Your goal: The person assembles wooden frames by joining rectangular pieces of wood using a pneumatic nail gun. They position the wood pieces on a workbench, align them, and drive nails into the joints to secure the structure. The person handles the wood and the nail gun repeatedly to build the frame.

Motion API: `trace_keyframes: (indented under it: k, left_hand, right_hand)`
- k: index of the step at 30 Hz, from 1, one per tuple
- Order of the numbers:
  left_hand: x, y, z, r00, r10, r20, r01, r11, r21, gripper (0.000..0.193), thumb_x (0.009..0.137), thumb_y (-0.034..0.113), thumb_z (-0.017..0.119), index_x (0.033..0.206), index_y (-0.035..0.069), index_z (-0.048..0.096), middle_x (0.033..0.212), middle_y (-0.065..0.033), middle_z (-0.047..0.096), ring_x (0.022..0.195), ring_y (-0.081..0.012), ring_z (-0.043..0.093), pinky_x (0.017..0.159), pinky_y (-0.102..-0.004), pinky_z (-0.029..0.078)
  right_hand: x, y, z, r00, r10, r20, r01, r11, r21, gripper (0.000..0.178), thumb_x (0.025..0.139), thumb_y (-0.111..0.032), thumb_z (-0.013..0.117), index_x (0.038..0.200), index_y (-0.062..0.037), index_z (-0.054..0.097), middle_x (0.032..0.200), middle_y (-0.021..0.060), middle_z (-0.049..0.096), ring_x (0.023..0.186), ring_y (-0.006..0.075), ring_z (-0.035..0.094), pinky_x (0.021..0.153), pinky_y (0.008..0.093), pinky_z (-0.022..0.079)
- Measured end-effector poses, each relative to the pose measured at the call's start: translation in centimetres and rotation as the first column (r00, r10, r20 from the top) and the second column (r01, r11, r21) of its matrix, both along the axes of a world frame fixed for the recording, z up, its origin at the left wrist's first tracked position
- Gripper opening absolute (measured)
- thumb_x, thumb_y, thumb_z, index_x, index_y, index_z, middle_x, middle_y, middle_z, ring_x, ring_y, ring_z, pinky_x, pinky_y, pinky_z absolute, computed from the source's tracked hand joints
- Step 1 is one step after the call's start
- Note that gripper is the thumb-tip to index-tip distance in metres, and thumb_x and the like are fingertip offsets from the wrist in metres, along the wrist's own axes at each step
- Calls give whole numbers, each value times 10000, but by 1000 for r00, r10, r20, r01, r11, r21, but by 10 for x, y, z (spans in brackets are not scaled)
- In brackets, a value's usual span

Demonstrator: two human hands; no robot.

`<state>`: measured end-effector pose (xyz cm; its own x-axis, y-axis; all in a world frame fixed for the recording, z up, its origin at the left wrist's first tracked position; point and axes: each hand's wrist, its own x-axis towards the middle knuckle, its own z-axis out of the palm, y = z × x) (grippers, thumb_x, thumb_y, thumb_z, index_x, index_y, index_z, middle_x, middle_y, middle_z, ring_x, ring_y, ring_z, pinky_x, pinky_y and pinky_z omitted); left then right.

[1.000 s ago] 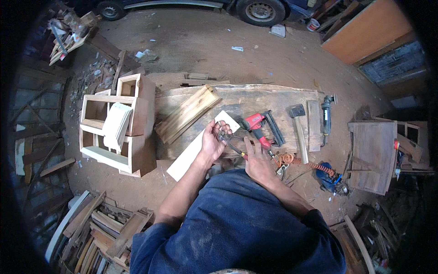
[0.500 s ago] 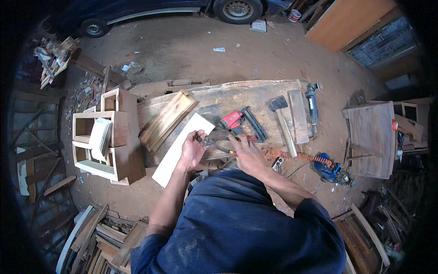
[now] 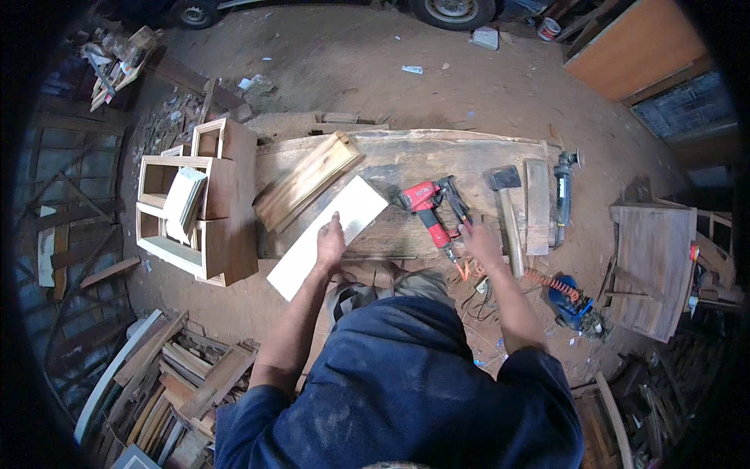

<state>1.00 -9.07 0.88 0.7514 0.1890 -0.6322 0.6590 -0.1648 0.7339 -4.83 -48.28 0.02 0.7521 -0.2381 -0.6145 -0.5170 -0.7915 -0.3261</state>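
My left hand (image 3: 331,245) grips the near edge of a long white board (image 3: 355,207), its thumb lying on top. The board slants across the front of the wooden workbench (image 3: 391,160). A red and black nail gun (image 3: 422,199) lies to the board's right, an orange coiled hose at its grip end. Beside the lower end of the gun's dark magazine, my right hand (image 3: 480,241) has its fingers closed. What they hold, if anything, cannot be made out. A hammer (image 3: 509,219) with a dark head and wooden handle lies just right of that hand.
Grooved wooden pieces (image 3: 312,180) lie left of the white board. Wooden drawer-like boxes (image 3: 230,203) stand at the bench's left end. A short plank (image 3: 537,207) and an angle grinder (image 3: 564,187) are at the right end. The orange hose (image 3: 551,280) runs off to the right.
My hands have moved apart. The left went from a small dark tool to the white board; the right moved rightward to the nail gun's magazine. The view has shifted, too.
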Motion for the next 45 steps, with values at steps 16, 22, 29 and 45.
trace_keyframes:
  k: [16, 22, 29, 45]
  left_hand:
    - [-2, 40, -24, 673, -627, 393, 18, 545, 838, 366, 996, 246, 583, 679, 65, 602, 703, -157, 614, 651, -360, 581, 653, -469, 429]
    - [0, 36, -22, 660, -624, 418, 3, 558, 830, 307, 977, 234, 596, 713, 79, 612, 723, -143, 624, 690, -344, 579, 682, -458, 435]
    - [-2, 41, -21, 665, -633, 397, -9, 525, 851, 301, 977, 239, 600, 723, 79, 623, 745, -148, 637, 704, -345, 594, 693, -450, 447]
    - [-7, 39, -20, 702, -628, 336, 61, 523, 850, 318, 961, 280, 610, 719, 82, 665, 731, -140, 660, 725, -335, 620, 709, -460, 454]
  right_hand:
    - [35, -127, -16, 967, -239, 89, 221, 959, 175, 510, 815, -351, 768, 1127, 46, 695, 930, 237, 726, 940, 304, 725, 818, 434, 553]
    - [2, 10, 20, 775, -404, 485, 245, 901, 359, 385, 943, -239, 712, 1184, 32, 582, 855, 136, 674, 757, 257, 700, 656, 390, 548]
    - [8, 124, 82, 957, 62, 283, -121, 973, 196, 478, 968, -351, 693, 1187, 52, 560, 871, 253, 691, 816, 397, 713, 697, 501, 544]
    - [23, 140, 56, 964, 246, 105, -257, 959, 119, 503, 982, -355, 632, 1253, 65, 579, 930, 331, 692, 935, 508, 685, 807, 546, 546]
